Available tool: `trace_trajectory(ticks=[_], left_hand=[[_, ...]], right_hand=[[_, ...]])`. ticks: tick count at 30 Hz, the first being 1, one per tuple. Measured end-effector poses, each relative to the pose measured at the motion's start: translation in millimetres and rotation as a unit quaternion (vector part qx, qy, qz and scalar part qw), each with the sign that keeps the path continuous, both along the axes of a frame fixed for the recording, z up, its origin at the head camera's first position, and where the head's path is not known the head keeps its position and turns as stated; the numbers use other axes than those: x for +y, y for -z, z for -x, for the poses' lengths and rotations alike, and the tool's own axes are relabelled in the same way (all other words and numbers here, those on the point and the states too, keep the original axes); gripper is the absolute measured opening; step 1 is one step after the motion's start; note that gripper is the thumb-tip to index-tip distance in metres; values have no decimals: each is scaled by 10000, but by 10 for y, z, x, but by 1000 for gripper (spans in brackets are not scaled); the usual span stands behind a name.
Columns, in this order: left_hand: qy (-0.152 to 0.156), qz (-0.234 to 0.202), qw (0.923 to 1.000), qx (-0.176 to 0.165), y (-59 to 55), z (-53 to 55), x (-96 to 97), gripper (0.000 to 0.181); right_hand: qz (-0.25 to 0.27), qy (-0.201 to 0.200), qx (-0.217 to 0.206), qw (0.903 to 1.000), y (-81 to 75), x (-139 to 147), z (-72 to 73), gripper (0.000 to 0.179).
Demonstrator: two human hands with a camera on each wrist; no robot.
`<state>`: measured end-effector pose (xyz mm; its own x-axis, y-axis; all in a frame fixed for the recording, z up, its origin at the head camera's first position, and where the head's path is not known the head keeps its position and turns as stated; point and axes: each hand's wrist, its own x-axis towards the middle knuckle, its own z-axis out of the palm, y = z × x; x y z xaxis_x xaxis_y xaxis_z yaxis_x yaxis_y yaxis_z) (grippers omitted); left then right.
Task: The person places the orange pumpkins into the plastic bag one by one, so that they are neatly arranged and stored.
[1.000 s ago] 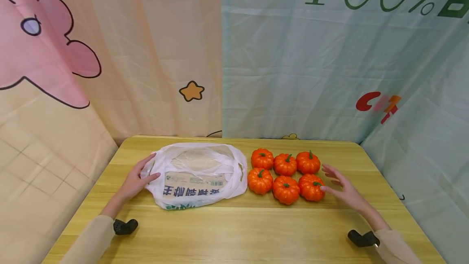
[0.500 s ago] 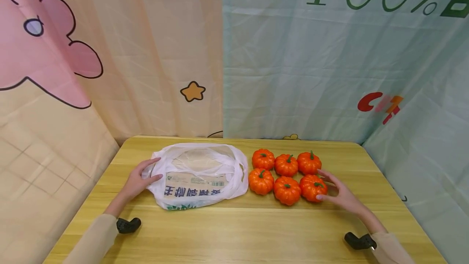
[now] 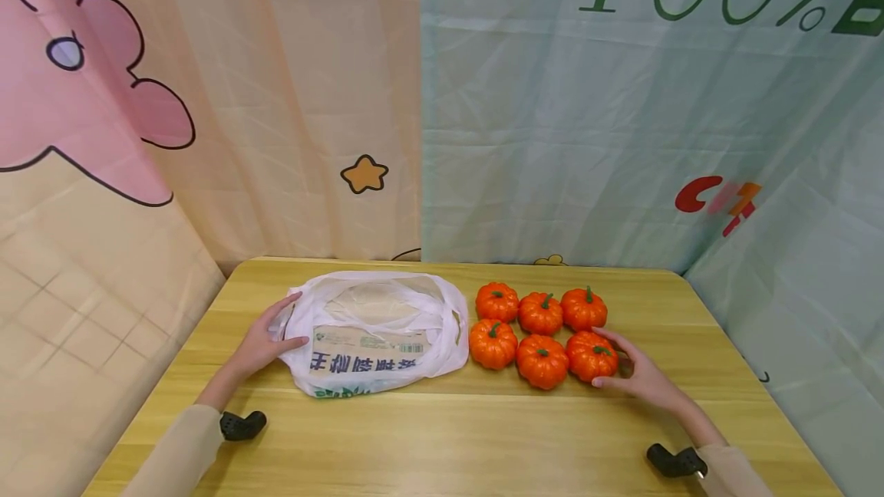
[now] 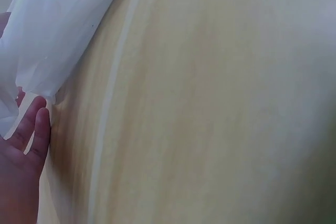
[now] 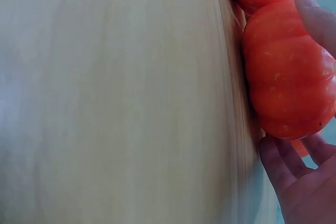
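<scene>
A white plastic bag [image 3: 445,351] with printed lettering lies on the left half of the wooden table. My left hand [image 3: 258,343] is at its left end, fingers spread along the bag's side; the left wrist view shows those fingers [image 4: 39,124] fairly straight beside the white film. To the bag's right, several orange pumpkins with green stems stand in two rows. My right hand [image 3: 642,378] is around the front right pumpkin [image 3: 590,357], its thumb on the near side and fingers on the far side. In the right wrist view the fingertips tuck close under this pumpkin [image 5: 286,77].
Beside the held one is the front middle pumpkin [image 3: 542,363], and behind it the back right pumpkin [image 3: 584,309]. The wooden table [image 3: 442,443] extends toward me. Printed curtains [image 3: 539,136] hang behind the table and at both sides.
My right hand has moved left onto the front right pumpkin and closed its thumb and fingers around it. The left hand stays at the bag's left end, nearly unmoved.
</scene>
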<state>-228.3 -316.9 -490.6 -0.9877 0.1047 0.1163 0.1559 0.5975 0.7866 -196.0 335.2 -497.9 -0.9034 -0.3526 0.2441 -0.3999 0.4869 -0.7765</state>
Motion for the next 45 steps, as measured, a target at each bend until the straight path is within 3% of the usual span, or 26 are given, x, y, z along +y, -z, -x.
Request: trace_trajectory(ticks=[5, 16, 28, 45], left_hand=[[109, 52, 9999, 20, 7, -12, 9, 75], [150, 269, 9995, -112, -27, -8, 20, 81], [209, 257, 9994, 128, -40, 0, -5, 79], [111, 244, 9996, -26, -61, -7, 4, 81]], right_hand=[[-24, 81, -131, 9999, 12, 5, -6, 79], [165, -16, -195, 9997, -6, -23, -13, 79], [13, 224, -86, 9997, -2, 3, -27, 78], [-79, 476, 258, 9985, -223, -59, -56, 77]])
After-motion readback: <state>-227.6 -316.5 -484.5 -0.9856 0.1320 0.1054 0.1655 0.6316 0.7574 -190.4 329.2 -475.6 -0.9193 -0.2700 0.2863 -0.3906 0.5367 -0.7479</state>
